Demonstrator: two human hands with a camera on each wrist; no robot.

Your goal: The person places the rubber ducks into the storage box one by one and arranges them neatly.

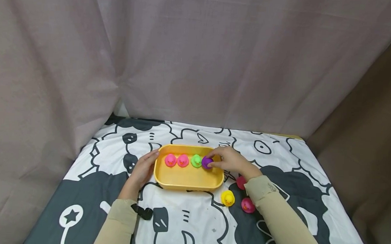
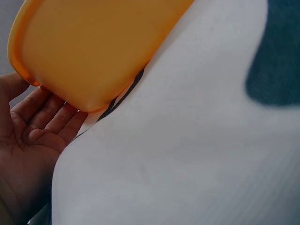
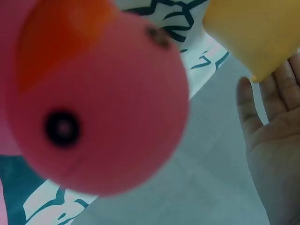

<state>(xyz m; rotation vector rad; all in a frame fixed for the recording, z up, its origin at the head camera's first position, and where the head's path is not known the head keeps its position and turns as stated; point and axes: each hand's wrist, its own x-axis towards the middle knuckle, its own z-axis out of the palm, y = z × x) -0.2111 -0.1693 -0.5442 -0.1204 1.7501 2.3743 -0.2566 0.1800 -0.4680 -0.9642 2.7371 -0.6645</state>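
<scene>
A yellow tray (image 1: 187, 180) lies on the patterned cloth. My left hand (image 1: 143, 171) holds its left end, the thumb at the rim and the fingers underneath in the left wrist view. Along the tray's far side stand two pink rubber ducks (image 1: 170, 160) and a green rubber duck (image 1: 196, 160). At the right end of that row, my right hand (image 1: 232, 161) pinches a purple rubber duck (image 1: 206, 162) between thumb and fingers. In the right wrist view the fingertips and that duck are hidden behind the tray's wall (image 3: 253, 37).
Right of the tray, a yellow duck (image 1: 227, 198) and two darker pink ducks (image 1: 248, 205) lie on the cloth, one partly behind the right sleeve. A pink duck (image 3: 112, 112) looms close in the right wrist view. Grey curtains (image 1: 197, 64) hang behind and at both sides.
</scene>
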